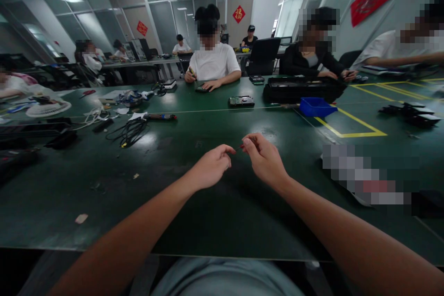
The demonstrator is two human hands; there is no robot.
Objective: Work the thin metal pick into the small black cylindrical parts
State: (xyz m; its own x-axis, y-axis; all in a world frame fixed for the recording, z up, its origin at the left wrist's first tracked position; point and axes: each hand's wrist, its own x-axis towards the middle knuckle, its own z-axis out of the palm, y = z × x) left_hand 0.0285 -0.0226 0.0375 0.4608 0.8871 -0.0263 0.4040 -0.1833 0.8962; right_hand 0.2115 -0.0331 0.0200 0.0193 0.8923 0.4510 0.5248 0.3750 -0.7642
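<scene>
Works above broad, smooth dark-green tabletop (180, 222). Holds left hand (211, 167) half-curled, cannot tell whether gripping anything; right hand (264, 161) pinched narrow. Has rectangular green-and-metal circuit-board device (241, 101) lying untouched beyond. Carries slender dark-and-red tool (242, 146) aloft in right hand, pointing toward left. Appears not yet applied to any part; cannot judge what remains.

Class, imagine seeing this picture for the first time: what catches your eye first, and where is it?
Probably the left hand and right hand, close together near the centre above the green table, the right pinching a small, slender tool. Next, perhaps, the bright blue bin beyond them to the right, beside yellow lines on the tabletop. Farther back, the red diamond on the door stands out.
</scene>
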